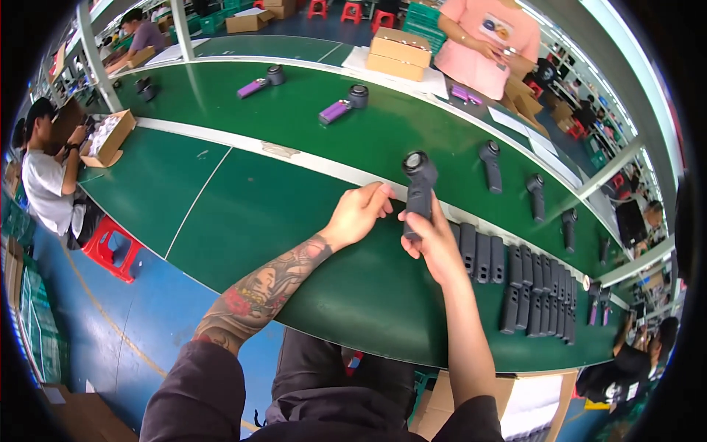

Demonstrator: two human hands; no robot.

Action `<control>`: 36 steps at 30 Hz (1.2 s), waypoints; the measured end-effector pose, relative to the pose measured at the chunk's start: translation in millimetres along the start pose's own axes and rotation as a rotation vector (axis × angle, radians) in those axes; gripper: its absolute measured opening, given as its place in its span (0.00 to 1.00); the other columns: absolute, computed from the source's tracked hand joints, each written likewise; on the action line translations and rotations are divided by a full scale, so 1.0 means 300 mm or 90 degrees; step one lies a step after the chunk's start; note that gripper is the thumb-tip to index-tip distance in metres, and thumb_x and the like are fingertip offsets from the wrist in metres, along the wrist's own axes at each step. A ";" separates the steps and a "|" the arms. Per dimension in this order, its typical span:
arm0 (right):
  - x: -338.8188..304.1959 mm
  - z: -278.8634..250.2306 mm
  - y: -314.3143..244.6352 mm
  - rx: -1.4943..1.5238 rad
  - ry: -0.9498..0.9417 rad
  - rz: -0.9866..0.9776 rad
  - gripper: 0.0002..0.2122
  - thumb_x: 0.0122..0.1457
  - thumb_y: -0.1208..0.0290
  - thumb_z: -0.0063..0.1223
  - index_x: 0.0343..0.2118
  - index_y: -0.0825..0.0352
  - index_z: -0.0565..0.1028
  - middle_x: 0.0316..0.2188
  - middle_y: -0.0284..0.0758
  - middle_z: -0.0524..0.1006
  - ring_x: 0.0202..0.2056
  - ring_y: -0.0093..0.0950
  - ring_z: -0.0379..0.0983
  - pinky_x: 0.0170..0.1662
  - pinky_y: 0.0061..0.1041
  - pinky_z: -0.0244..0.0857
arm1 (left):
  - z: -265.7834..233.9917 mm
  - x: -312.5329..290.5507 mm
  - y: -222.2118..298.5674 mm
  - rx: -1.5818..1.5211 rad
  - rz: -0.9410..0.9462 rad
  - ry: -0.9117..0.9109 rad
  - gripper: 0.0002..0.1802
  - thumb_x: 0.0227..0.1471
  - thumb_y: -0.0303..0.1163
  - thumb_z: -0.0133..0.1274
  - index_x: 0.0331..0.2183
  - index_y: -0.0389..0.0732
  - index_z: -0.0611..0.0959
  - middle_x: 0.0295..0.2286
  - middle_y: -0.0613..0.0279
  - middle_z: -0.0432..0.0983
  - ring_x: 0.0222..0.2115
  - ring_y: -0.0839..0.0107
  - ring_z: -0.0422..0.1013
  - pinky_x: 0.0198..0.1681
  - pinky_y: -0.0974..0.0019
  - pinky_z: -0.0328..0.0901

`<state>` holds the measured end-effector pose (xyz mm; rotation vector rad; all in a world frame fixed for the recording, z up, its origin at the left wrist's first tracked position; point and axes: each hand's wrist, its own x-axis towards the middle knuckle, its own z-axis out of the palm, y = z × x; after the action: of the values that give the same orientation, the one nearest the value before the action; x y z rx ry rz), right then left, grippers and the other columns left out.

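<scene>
Above the white strip between the green workbench (317,287) and the green conveyor belt (250,103), the right hand (436,247) grips a dark grey pistol-shaped handheld unit (420,193) by the lower handle, thumb across the front and fingers wrapped behind. The unit stands nearly upright, its round, ring-fronted head uppermost. Just to its left, the left hand (359,215) is half curled, the fingers bent inward; the tips are too small to make out, so I cannot tell whether they pinch anything.

Right of the right forearm, dark grey handles (543,283) lie side by side in close rows on the workbench. Beyond them, four more grey handheld units (492,168) are spaced along the conveyor belt, while two purple-handled units (336,111) lie farther left, each with a dark round head. Across the belt, a person in a pink shirt (486,33) stands beside a cardboard box (400,53), both hands together at the waist.
</scene>
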<state>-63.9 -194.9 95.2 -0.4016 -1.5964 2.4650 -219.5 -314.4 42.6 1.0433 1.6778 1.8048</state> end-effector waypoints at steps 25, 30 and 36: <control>-0.039 -0.252 -0.262 -1.021 -0.018 -0.150 0.16 0.54 0.85 0.55 0.46 0.67 0.79 0.53 0.36 0.76 0.49 0.33 0.74 0.56 0.33 0.69 | -0.214 0.399 -0.259 0.490 0.146 0.367 0.27 0.52 0.31 0.55 0.54 0.35 0.71 0.51 0.45 0.67 0.50 0.47 0.68 0.53 0.53 0.65; -0.039 -0.277 -0.233 -1.168 -0.200 -0.253 0.17 0.50 0.84 0.57 0.45 0.66 0.79 0.55 0.33 0.74 0.54 0.35 0.70 0.58 0.37 0.65 | -0.250 0.554 -0.301 0.626 0.065 0.384 0.29 0.52 0.36 0.56 0.55 0.37 0.72 0.48 0.45 0.71 0.49 0.49 0.69 0.51 0.53 0.66; -0.003 -0.203 -0.152 -1.062 -0.190 -0.271 0.16 0.52 0.78 0.59 0.47 0.65 0.78 0.52 0.36 0.74 0.55 0.37 0.69 0.59 0.38 0.63 | -0.252 0.595 -0.246 0.680 0.043 0.269 0.29 0.53 0.44 0.55 0.52 0.37 0.76 0.42 0.46 0.78 0.45 0.51 0.72 0.49 0.54 0.68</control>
<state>-43.5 -123.8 113.2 0.1755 -3.0214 0.4289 -398.4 -214.1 11.6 1.1172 3.0346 1.1263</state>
